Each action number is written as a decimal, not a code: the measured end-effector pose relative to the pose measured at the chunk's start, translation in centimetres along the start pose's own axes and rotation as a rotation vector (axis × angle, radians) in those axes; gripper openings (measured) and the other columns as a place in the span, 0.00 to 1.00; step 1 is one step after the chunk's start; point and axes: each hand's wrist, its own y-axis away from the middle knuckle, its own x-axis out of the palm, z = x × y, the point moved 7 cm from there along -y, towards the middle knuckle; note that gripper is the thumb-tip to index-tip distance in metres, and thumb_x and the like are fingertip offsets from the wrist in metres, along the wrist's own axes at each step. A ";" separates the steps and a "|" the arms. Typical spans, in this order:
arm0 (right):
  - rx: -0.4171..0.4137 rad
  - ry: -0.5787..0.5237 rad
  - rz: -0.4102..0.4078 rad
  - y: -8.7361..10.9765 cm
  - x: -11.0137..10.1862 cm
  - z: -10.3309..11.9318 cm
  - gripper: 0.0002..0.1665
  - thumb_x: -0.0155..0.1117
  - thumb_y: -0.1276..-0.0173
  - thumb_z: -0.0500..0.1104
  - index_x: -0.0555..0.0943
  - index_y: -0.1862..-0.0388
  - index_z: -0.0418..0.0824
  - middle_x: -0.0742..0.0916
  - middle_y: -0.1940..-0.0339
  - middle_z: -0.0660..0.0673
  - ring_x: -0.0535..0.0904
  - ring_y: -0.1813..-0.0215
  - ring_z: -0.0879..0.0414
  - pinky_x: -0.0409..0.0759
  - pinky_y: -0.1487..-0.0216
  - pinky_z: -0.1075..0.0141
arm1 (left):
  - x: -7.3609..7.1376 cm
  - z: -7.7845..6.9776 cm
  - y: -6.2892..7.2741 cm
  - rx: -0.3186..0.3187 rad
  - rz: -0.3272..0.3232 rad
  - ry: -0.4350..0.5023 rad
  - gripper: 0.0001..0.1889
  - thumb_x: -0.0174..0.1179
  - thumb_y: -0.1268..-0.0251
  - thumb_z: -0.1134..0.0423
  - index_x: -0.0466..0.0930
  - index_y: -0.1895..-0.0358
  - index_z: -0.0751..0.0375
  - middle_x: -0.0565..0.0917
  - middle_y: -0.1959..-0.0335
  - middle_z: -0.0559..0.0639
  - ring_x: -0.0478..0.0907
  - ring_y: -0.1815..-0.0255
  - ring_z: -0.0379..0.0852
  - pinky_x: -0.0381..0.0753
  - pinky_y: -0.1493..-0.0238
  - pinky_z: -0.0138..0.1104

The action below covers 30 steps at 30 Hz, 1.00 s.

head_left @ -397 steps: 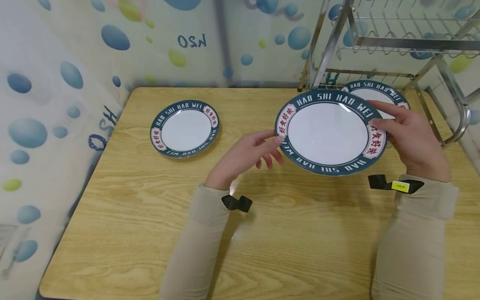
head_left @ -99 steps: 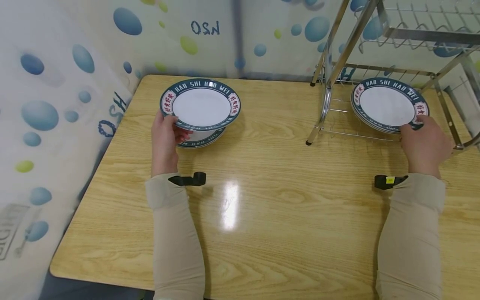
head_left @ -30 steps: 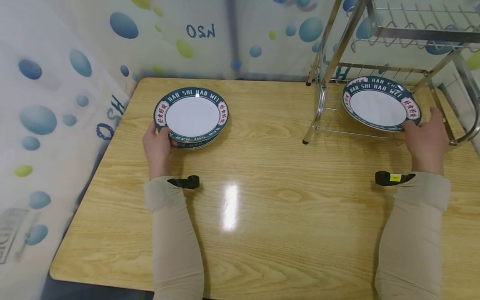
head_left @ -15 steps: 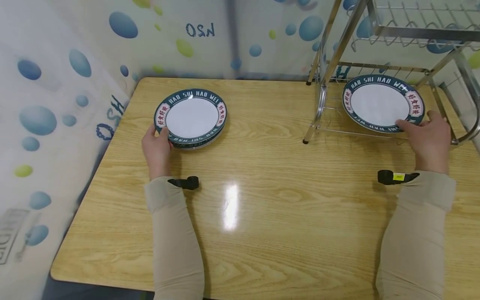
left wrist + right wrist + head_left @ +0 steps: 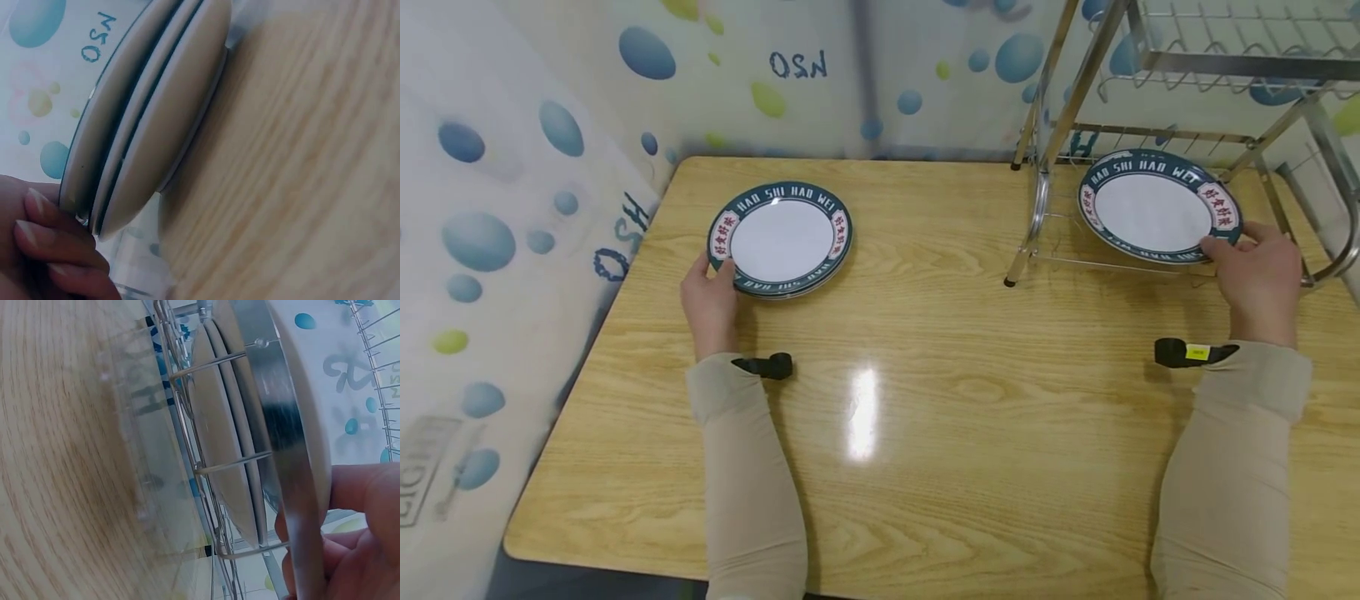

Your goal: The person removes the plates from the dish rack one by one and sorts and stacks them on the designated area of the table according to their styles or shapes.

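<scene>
At the back left of the table, my left hand [image 5: 710, 304] pinches the near-left rim of a white plate [image 5: 786, 240], its thumb on top and fingers below. This dark-green-rimmed plate sits on a stack; in the left wrist view a lower plate [image 5: 181, 106] lies beneath it on the wood. My right hand [image 5: 1260, 275] grips the right rim of a matching plate [image 5: 1152, 212], thumb on the rim. That plate is above the rack's lower shelf; more plates [image 5: 215, 444] lie under it between the wires in the right wrist view.
A steel two-tier dish rack [image 5: 1082, 92] stands at the back right, its wire upper shelf [image 5: 1255, 62] overhanging the right plates. The wooden table [image 5: 925, 375] meets a patterned wall covering [image 5: 895, 67] behind and at the left.
The left plate has come down, level onto the stack beneath it. The right plate has shifted and tilted slightly over the rack's lower shelf, still in my right hand.
</scene>
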 end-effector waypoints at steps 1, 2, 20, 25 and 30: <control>-0.002 -0.018 -0.001 0.0 0.0 0.0 0.41 0.54 0.39 0.57 0.53 0.31 0.46 0.75 0.53 0.53 0.69 0.62 0.66 0.67 0.60 0.69 | 0.0 0.1 -0.1 -0.004 0.003 0.011 0.25 0.46 0.36 0.47 0.61 0.36 0.41 0.66 0.39 0.42 0.70 0.55 0.35 0.69 0.56 0.27; -0.008 -0.026 -0.003 -0.1 0.0 0.0 0.40 0.54 0.39 0.56 0.54 0.31 0.45 0.75 0.54 0.54 0.69 0.64 0.68 0.67 0.63 0.71 | 0.0 0.2 -0.2 -0.008 0.005 0.022 0.25 0.47 0.36 0.47 0.61 0.36 0.41 0.68 0.42 0.43 0.71 0.61 0.35 0.70 0.61 0.27; -0.008 -0.095 0.003 -0.3 -0.3 -0.1 0.35 0.53 0.37 0.53 0.60 0.33 0.42 0.73 0.67 0.60 0.71 0.73 0.71 0.68 0.72 0.75 | 0.2 0.0 -0.2 -0.041 -0.008 0.164 0.23 0.41 0.34 0.63 0.62 0.36 0.44 0.70 0.80 0.44 0.67 0.82 0.38 0.64 0.82 0.27; -0.016 -0.152 0.012 -0.4 -0.3 -0.1 0.35 0.55 0.37 0.51 0.60 0.34 0.39 0.74 0.67 0.59 0.73 0.75 0.72 0.69 0.75 0.78 | 0.3 -0.6 0.1 0.002 -0.007 0.247 0.21 0.41 0.33 0.64 0.65 0.38 0.46 0.70 0.76 0.48 0.66 0.81 0.39 0.62 0.83 0.27; -0.034 -0.199 0.023 -0.3 -0.3 0.1 0.34 0.55 0.37 0.50 0.61 0.34 0.39 0.77 0.69 0.61 0.74 0.77 0.70 0.70 0.75 0.77 | 0.5 -1.6 0.5 0.066 -0.018 0.409 0.17 0.41 0.34 0.66 0.72 0.45 0.50 0.69 0.80 0.49 0.64 0.85 0.39 0.64 0.86 0.26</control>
